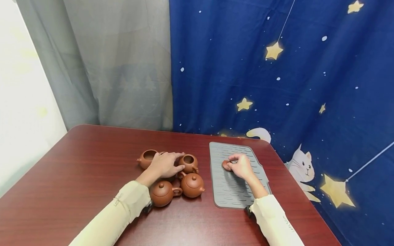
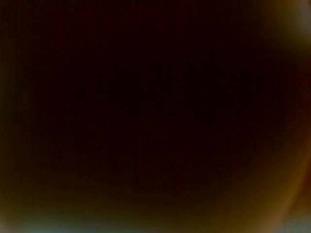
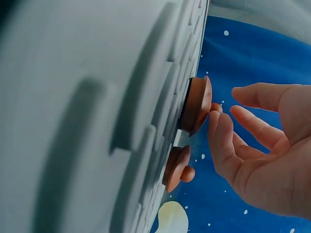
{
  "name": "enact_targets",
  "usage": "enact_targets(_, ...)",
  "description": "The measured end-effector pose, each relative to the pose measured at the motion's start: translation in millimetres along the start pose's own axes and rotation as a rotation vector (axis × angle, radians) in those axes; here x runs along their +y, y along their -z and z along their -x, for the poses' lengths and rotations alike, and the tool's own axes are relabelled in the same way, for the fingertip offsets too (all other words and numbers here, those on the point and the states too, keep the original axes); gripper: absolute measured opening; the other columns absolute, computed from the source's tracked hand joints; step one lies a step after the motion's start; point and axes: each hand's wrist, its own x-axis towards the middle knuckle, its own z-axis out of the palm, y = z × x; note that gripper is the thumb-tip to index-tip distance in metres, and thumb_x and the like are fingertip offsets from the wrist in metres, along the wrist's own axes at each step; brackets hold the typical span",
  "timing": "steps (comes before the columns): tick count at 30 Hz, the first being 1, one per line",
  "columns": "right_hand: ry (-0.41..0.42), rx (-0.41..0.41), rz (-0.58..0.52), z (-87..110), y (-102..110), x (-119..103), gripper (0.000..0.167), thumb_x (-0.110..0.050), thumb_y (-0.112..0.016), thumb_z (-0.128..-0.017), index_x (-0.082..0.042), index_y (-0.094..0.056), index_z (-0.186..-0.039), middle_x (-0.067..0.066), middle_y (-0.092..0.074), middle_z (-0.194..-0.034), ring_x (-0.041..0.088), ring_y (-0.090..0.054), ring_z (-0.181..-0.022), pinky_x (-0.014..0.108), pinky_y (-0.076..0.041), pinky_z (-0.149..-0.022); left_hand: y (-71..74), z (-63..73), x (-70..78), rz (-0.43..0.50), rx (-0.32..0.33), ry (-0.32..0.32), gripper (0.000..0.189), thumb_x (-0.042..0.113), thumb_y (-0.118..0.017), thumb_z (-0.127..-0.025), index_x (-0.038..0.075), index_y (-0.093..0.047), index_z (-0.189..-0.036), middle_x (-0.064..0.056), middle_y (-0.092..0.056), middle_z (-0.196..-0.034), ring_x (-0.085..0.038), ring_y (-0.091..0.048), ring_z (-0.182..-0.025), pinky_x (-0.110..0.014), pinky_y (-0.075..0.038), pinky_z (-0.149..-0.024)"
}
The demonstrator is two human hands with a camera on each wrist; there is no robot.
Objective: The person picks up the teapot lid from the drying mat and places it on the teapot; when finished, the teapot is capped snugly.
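Note:
At the upper right of a cluster of brown clay teapots, my left hand (image 1: 164,164) holds a lidless teapot (image 1: 188,164) by its left side, thumb in front and fingers behind. Another lidless teapot (image 1: 148,158) stands left of this hand. Two lidded teapots, one at the left (image 1: 161,193) and one at the right (image 1: 192,185), sit nearer me. Over the grey mat (image 1: 224,198), my right hand (image 1: 240,166) has its fingers spread around a lid's knob, one fingertip right at it. That lid (image 3: 197,107) lies on the mat beside a second lid (image 3: 177,167).
The dark red table (image 1: 101,153) extends left of the teapots and toward me. A grey curtain (image 1: 123,68) and a blue starry curtain (image 1: 221,68) hang behind its far edge. The left wrist view is almost wholly dark.

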Motion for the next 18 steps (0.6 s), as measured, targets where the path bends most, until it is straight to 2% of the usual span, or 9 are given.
enact_targets(6, -0.004, -0.019, -0.01, -1.2, -1.4, 3.1, 0.02, -0.005, -0.074, -0.081, -0.001, -0.075, -0.1, 0.012, -0.073, -0.101, 0.03, -0.065, -0.101, 0.045, -0.051, -0.082, -2.5, -0.1, 2.8, -0.011, 0.042, 0.043, 0.053, 0.049, -0.066, -0.09, 0.025, -0.061, -0.137, 0.0, -0.069, -0.121, -0.029, -0.062, -0.113, -0.056, -0.038, -0.091)
enact_targets(11, 0.016, -0.013, 0.011, -2.1, -2.1, 5.4, 0.016, -0.003, -0.074, -0.081, -0.001, -0.075, -0.097, 0.012, -0.073, -0.098, 0.029, -0.064, -0.095, 0.045, -0.05, -0.08, -7.5, -1.4, 4.3, 0.008, 0.082, 0.101, 0.052, 0.052, -0.068, -0.087, 0.03, -0.063, -0.133, 0.001, -0.07, -0.121, -0.028, -0.063, -0.109, -0.052, -0.037, -0.088)
enact_targets(18, 0.001, -0.003, 0.025, -2.3, -1.4, 5.3, 0.01, -0.004, -0.077, -0.081, -0.003, -0.076, -0.092, 0.009, -0.074, -0.094, 0.023, -0.062, -0.083, 0.044, -0.047, -0.08, -12.1, -3.3, 7.0, 0.054, 0.108, 0.172, 0.049, 0.05, -0.073, -0.083, 0.032, -0.065, -0.129, 0.0, -0.072, -0.114, -0.029, -0.065, -0.103, -0.049, -0.036, -0.086)
